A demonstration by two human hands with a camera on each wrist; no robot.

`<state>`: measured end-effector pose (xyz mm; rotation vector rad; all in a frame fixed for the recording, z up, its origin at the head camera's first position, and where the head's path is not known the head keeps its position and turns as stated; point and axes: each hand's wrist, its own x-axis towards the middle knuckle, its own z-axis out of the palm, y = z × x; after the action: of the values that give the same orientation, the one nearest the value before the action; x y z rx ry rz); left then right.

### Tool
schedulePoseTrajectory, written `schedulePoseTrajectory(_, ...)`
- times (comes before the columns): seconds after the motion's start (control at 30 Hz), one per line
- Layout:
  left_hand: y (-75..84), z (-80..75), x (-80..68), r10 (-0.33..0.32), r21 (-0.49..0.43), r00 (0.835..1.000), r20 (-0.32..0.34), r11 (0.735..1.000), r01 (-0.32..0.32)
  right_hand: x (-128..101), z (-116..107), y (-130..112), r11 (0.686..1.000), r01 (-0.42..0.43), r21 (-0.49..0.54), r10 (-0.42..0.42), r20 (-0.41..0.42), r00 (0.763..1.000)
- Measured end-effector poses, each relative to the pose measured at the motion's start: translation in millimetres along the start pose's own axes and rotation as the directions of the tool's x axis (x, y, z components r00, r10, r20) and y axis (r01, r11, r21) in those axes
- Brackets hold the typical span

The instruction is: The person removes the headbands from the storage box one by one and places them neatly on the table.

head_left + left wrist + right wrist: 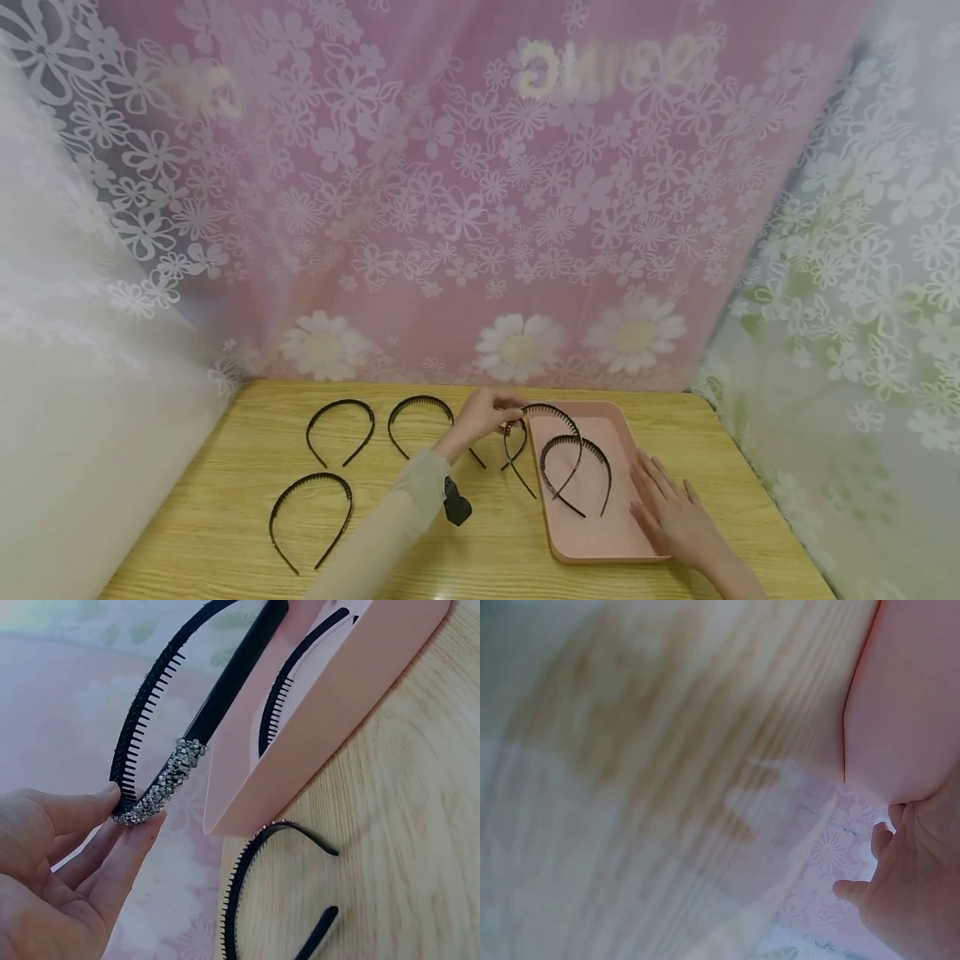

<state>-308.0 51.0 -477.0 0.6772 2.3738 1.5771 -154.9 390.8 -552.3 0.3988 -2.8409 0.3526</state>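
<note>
on the left part of the wooden table [225, 467] there are three black toothed headbands: one nearest to the person at the front left [310, 517], one behind it [340, 429], and one more to the right in the back row [417, 417]. they lie flat and apart from each other.

next, the left hand [483, 417] reaches forward from a light sleeve. its thumb and fingertips [112, 796] pinch the end of a black headband with rhinestones [161, 784], so the grip is closed on this band. in the left wrist view the sparkling stones cover the end part, and the teeth run along the inner side. the band is held in the air over the far left corner of the pink tray [596, 542]. on the table just beside the left edge of the tray there is another black headband [251, 889].

inside the tray one more toothed headband [576, 471] lies flat.

at the right, the right hand [671, 512] rests with straight, spread fingers on the near right part of the tray; it grasps nothing.
</note>
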Motion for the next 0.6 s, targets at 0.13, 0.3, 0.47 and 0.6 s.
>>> schedulePoseTrajectory(0.13, -6.0, -6.4, -5.3, -0.025, -0.047, 1.0, 0.009, 0.999, 0.025, -1.1, 0.8, 0.5, 1.0, 0.013, 0.008, -0.012, -0.018, 1.0)
schedulePoseTrajectory(0.3, -13.0, -15.6, -11.4, -0.066, -0.138, 0.996, 0.055, 0.988, 0.073, -0.9, -1.8, -1.8, 1.0, -0.004, 0.002, 0.004, 0.005, 1.0)
schedulePoseTrajectory(0.47, -17.5, -26.9, -19.1, -0.089, -0.189, 0.991, 0.095, 0.976, 0.106, 1.5, -5.7, -3.3, 0.999, -0.033, -0.012, 0.033, 0.047, 0.998)
schedulePoseTrajectory(0.6, -24.9, -35.8, -25.9, -0.098, -0.201, 0.99, 0.104, 0.972, 0.117, 2.1, -5.7, -2.7, 0.999, -0.04, -0.017, 0.041, 0.06, 0.997)
